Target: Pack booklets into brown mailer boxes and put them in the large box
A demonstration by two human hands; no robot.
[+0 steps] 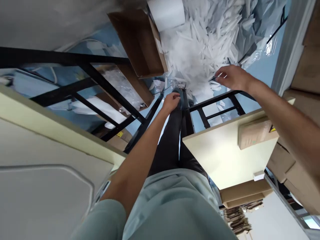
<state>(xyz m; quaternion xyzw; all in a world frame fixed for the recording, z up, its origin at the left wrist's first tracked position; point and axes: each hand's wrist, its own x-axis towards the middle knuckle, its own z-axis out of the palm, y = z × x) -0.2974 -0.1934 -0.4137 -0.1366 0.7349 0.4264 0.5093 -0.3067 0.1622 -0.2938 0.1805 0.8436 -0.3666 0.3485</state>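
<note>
My left hand (171, 102) is low over my dark trousers, its fingers curled together. Whatever they may hold is too small or hidden to make out. My right hand (232, 77) reaches out to the right, over the edge of a large heap of white paper scraps (200, 50). Its thumb and fingers are bent toward each other in a pinch. A thin dark strip shows at the fingertips, but its kind cannot be made out. Between the hands lie loose scraps and crumpled clear plastic (173, 83) on the blue floor.
An open brown cardboard box (140, 43) lies beside a white roll (167, 14). Another box (127, 86) holds clear plastic. Black metal frames (110, 90) stand left and right. A pale yellow board (225, 150) at right carries a brown package (255, 132).
</note>
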